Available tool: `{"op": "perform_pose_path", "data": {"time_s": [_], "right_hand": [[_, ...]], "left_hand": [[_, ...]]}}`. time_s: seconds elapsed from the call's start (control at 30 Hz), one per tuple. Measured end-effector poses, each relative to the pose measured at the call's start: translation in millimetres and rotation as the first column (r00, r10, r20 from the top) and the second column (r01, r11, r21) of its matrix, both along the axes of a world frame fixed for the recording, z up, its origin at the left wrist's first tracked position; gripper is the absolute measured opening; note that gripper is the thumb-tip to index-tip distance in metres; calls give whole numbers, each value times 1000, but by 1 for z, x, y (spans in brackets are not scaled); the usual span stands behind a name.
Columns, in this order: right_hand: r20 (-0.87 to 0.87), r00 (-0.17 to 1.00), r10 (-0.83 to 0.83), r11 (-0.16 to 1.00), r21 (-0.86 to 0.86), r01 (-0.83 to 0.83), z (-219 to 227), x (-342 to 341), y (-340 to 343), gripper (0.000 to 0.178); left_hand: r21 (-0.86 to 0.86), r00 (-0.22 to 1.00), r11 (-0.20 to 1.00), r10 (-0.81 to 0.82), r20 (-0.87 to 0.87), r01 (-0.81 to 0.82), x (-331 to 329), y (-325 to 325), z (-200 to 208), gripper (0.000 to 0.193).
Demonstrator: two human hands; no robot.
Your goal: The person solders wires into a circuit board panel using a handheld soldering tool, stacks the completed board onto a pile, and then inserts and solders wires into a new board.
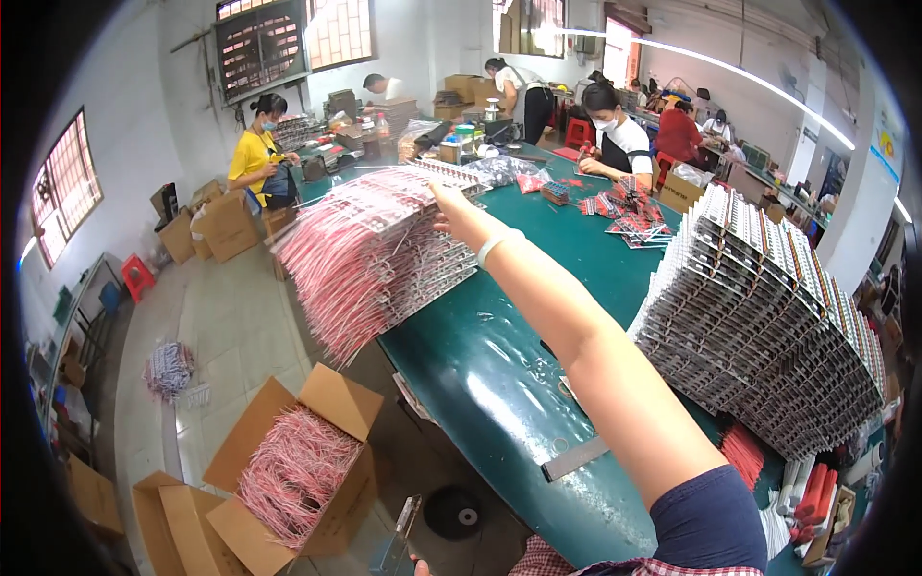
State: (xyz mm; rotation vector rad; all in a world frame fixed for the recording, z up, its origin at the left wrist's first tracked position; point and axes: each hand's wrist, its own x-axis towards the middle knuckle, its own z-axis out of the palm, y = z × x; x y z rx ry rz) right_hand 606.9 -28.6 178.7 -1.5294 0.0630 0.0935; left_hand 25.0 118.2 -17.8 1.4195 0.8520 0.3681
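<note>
Right hand (448, 205), mine: at upper right of wired-panel stack (370, 245), grip indiscernible. Stack: on counter's (499, 360) left edge, extending left from my hand; left hand (420, 568) farther, barely showing, state indiscernible.

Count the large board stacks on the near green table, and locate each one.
2. The stack with red-and-white wires is at the left edge of the green table, beside the person's right hand; the grey stack is on the right. Others could be hidden behind.

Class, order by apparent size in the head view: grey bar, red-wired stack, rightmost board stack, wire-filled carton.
Rightmost board stack
Red-wired stack and wire-filled carton: too alike to rank
Grey bar
</note>
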Motion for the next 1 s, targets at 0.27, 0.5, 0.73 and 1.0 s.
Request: {"op": "perform_pose_path", "data": {"time_s": [0.27, 0.5, 0.73, 1.0], "right_hand": [[234, 971, -46, 862, -483, 157, -6, -16, -46, 56], [869, 390, 303, 574, -494, 653, 18, -281, -144, 36], [786, 612, 85, -305, -564, 767, 85, -439, -392, 53], [535, 843, 52, -199, -822, 534, 104, -464, -385, 58]], "left_hand": [[-67, 988, 988, -130, 84, 136, 28, 5, 5, 16], [-58, 994, 998, -30, 107, 36, 16, 25, -4, 12], [-48, 957, 988, -131, 260, 149, 25, 32, -2, 17], [32, 895, 934, -351, 275, 356, 41, -3, 52, 17]]}}
